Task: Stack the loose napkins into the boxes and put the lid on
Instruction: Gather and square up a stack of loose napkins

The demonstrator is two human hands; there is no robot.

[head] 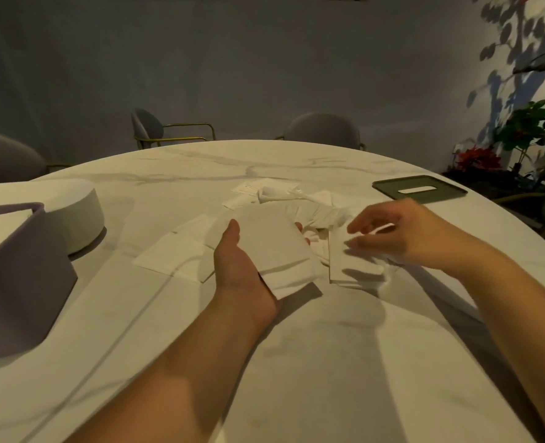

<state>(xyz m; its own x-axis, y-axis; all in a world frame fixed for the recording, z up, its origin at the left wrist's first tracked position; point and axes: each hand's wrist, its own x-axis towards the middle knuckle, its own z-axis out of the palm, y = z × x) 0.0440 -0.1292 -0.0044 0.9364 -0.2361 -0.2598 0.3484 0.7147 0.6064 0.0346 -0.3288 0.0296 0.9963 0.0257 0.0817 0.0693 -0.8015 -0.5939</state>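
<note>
Marble table fills the view. Lilac box, cut off at left, holds napkins. Loose napkins lie mid-table. Left hand grips a napkin stack, fingers mostly hidden. Right hand is blurred, grasp unclear. Green lid lies far right.

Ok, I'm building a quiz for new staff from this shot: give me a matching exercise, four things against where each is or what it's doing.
Things:
1. left hand
2. right hand
3. green lid
4. purple box

States:
A. lies flat at the far right of the table
B. stands at the left edge, boxed napkins inside
C. holds a napkin stack
D. hovers over loose napkins

Pairs: 1-C, 2-D, 3-A, 4-B
</note>
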